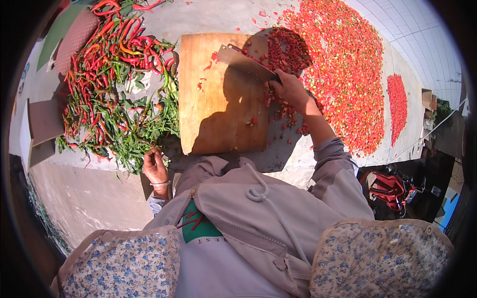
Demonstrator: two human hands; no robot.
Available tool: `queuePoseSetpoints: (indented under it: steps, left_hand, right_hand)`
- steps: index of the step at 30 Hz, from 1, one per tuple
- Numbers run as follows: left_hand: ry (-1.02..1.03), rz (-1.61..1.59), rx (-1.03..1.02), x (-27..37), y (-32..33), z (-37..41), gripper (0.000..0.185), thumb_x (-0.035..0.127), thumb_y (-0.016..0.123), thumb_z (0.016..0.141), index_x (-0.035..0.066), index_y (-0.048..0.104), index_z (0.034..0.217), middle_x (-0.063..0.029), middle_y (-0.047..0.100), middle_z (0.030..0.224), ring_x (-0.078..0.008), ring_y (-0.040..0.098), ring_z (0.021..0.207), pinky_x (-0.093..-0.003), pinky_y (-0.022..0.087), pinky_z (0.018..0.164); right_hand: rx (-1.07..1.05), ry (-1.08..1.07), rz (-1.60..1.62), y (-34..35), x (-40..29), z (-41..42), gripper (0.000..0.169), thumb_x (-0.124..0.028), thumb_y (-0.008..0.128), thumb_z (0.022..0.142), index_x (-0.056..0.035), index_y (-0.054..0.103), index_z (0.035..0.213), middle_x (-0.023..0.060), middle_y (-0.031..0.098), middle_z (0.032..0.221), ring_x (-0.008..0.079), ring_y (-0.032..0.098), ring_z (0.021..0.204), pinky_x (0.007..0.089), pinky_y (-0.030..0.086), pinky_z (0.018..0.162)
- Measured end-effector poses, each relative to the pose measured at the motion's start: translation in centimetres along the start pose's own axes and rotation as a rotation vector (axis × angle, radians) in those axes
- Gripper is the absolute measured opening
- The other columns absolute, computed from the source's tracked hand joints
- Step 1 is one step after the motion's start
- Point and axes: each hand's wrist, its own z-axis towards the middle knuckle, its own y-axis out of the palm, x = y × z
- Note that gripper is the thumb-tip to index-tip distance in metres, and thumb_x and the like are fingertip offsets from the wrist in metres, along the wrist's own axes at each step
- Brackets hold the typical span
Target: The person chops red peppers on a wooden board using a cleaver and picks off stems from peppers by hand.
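My right hand [292, 89] grips the handle of a broad-bladed cleaver [244, 63]. Its blade lies across the upper right part of a wooden cutting board [201, 119], where a few chopped red pieces are scattered. Dark in shadow, a heap of chopped red chilies [287, 48] sits just beyond the board's right edge. To the left, my left hand [155, 169], with a bracelet at the wrist, has its fingers curled at the near edge of the stems and leaves [149, 126]; whether it pinches something is unclear. Whole red chilies [108, 67] with some green ones are piled behind it.
A wide layer of chopped chilies [346, 82] covers the ground on the right, with a smaller red patch [397, 108] farther out. An open cardboard box [44, 123] stands at the left. A red vehicle [389, 188] is at the lower right.
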Motion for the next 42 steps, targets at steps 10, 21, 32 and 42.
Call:
queuePoseSetpoints:
  steps: [10,21,32,42]
  left_hand:
    - [-0.031,0.134,0.033,0.7,0.8,-2.2,0.012,0.003,0.054,0.093,0.0,0.058,0.103,-0.0055,0.062,0.092,-0.0112,0.059,0.084,-0.0238,0.048,0.077]
    - [-0.019,0.169,-0.049,2.5,3.3,-0.8,0.011,0.004,0.057,0.091,0.0,0.059,0.102,-0.0053,0.064,0.089,-0.0108,0.061,0.082,-0.0232,0.049,0.074]
    - [0.023,0.08,-0.004,1.1,1.5,-1.4,0.01,0.006,0.056,0.093,0.001,0.059,0.101,-0.0033,0.063,0.089,-0.0085,0.059,0.08,-0.0216,0.048,0.072]
    - [0.065,0.049,-0.043,1.5,1.7,-2.5,0.011,0.005,0.055,0.093,0.001,0.058,0.103,-0.0039,0.063,0.091,-0.0097,0.058,0.081,-0.0231,0.048,0.074]
  right_hand:
    - [0.271,0.193,-0.133,-6.9,6.4,10.3,0.033,-0.031,0.057,0.088,-0.0036,0.053,0.106,0.0237,0.065,0.088,0.0424,0.061,0.089,0.0508,0.046,0.078]
    - [-0.47,-0.142,0.306,4.5,-7.4,-1.1,0.029,-0.022,0.061,0.083,0.0013,0.055,0.098,0.0233,0.063,0.085,0.0417,0.06,0.083,0.0441,0.046,0.071]
    - [0.26,0.004,0.119,-0.4,3.5,6.3,0.032,-0.029,0.063,0.085,0.001,0.058,0.093,0.0215,0.063,0.079,0.0358,0.062,0.075,0.041,0.047,0.065]
    - [-0.538,-0.194,0.145,-0.1,1.3,-13.4,0.025,-0.022,0.065,0.082,-0.0067,0.058,0.101,0.0163,0.063,0.084,0.0332,0.063,0.081,0.0404,0.048,0.07]
